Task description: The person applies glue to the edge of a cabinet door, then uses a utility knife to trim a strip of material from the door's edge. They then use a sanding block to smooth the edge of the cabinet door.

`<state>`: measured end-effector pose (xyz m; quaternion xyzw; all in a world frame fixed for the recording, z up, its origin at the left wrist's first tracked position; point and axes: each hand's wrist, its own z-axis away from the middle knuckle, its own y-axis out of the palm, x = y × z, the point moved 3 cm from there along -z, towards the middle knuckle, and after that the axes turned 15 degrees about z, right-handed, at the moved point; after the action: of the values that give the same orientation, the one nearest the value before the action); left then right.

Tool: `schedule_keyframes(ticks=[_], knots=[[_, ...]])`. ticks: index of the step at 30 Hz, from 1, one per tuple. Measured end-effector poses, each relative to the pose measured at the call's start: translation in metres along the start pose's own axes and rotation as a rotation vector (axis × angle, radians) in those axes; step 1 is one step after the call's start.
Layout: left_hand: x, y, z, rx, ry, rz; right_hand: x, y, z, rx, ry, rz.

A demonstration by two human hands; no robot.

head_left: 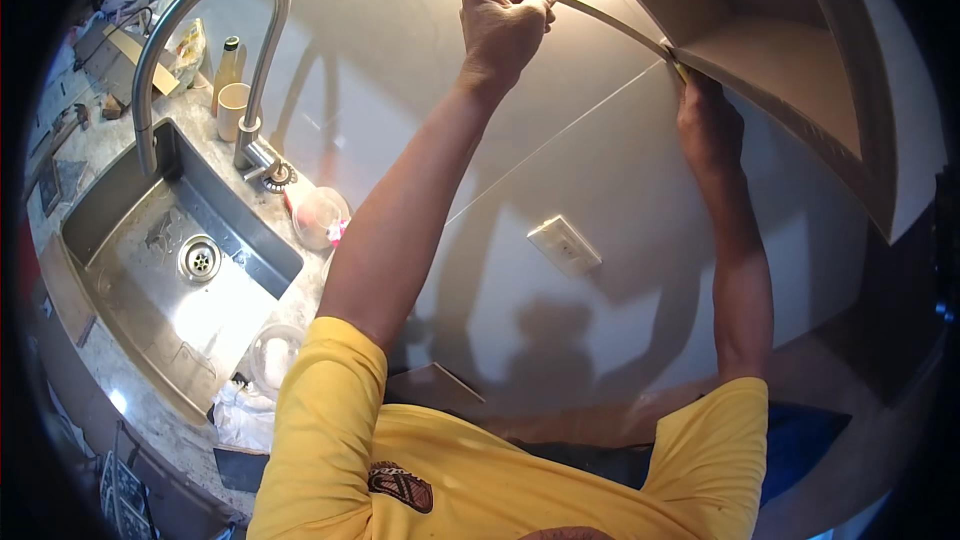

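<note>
High up in front of the wall, a long, thin, flexible strip [610,16] bows in an arc. My left hand [505,30] pinches it partway along, and its tapering free end curves out to the left. The strip's right end runs to the lower edge of an open wooden wall cabinet [770,50]. There my right hand [710,125] is raised with its fingers closed at the strip's end. A small yellow patch shows at those fingertips; most of the fingers are hidden from view.
On the left a steel sink [235,210] with a tall curved faucet [282,30] sits in a cluttered counter. A cup [232,108], a bottle [226,65] and clear plastic containers [320,215] stand around it. A white wall socket [564,245] is below my hands.
</note>
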<state>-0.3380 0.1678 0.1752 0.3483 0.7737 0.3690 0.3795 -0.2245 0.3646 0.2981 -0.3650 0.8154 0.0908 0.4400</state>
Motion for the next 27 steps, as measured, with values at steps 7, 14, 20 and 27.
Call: schedule_keyframes(ticks=[7, 14, 20, 27], knots=[[-0.009, 0.005, -0.004, 0.038, 0.046, -0.137, -0.021, 0.007, 0.012, -0.354, -0.141, -0.027], [-0.005, 0.002, 0.000, 0.020, -0.003, -0.107, -0.015, 0.010, 0.015, -0.124, 0.019, -0.023], [0.005, -0.005, -0.005, -0.001, -0.017, -0.051, -0.002, -0.004, 0.005, 0.208, 0.096, 0.032], [0.036, -0.005, -0.015, -0.045, -0.209, 0.102, -0.016, 0.009, 0.011, -0.182, -0.048, 0.093]])
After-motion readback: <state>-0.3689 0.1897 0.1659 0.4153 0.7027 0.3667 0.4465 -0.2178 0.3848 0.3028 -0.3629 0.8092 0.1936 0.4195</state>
